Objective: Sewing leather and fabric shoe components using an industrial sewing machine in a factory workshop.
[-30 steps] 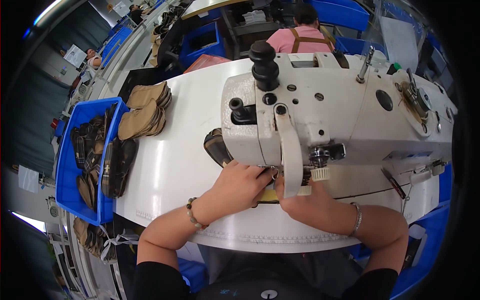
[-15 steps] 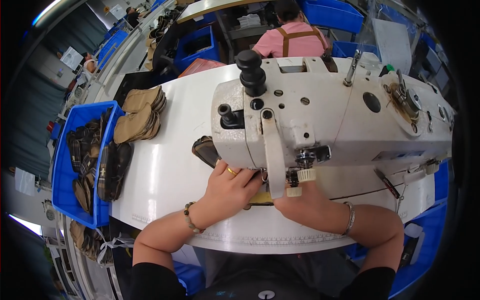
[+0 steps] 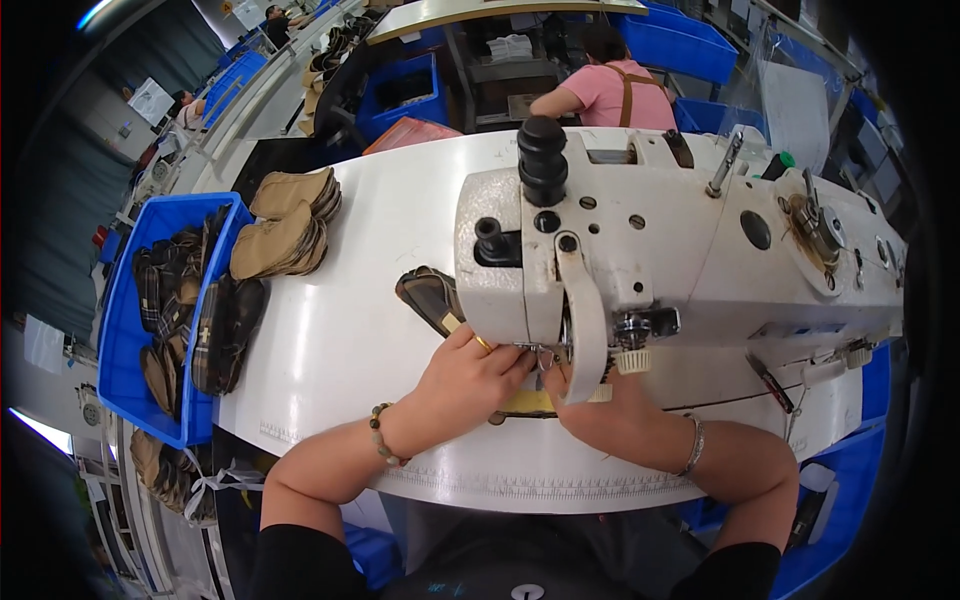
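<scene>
A white sewing machine (image 3: 640,250) spreads across the right side of the table, its needle area low at the left end. My left hand (image 3: 468,375) lies beside the needle area, fingers closed and pressing on a dark shoe upper (image 3: 428,295) whose rounded end sticks out past the machine head. A yellow strip (image 3: 528,403) of the work shows between my hands. My right hand (image 3: 610,400) is bent in from the other side, its thumb and fingers at the work close to the presser foot. The machine's pale lever and knobs partly cover those fingers.
At the left, a blue bin (image 3: 160,210) holds dark shoe uppers, with more uppers (image 3: 228,335) leaning at its side. Tan shoe-shaped pieces (image 3: 285,240) are stacked on the table. Small snips (image 3: 770,385) lie under the machine arm. A person in pink (image 3: 620,90) sits beyond.
My view has shifted, so the machine appears farther right and slightly lower. Both hands stay at the needle area, and more of the upper shows left of the machine head. The person in pink has moved.
</scene>
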Motion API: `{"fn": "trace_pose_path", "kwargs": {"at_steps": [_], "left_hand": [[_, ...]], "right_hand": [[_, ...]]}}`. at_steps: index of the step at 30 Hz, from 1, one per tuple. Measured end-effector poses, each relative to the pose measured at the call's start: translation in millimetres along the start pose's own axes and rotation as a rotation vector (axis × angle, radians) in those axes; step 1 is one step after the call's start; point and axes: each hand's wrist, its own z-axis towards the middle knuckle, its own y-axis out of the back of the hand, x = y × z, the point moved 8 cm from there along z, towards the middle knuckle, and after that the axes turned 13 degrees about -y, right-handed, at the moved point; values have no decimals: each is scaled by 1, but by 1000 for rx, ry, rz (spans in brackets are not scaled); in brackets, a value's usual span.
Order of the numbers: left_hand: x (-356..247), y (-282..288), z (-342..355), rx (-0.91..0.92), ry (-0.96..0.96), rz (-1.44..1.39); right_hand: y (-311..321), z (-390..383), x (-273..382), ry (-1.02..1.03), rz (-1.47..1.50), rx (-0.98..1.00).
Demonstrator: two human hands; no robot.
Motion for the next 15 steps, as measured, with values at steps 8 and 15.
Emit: {"fn": "trace_pose_path", "kwargs": {"at_steps": [8,15], "left_hand": [[-6,3,-2,-30,-31,29],[-6,4,0,-49,-54,56]], "right_hand": [[15,4,-1,-349,364,198],[9,1,30,144,-547,108]]}}
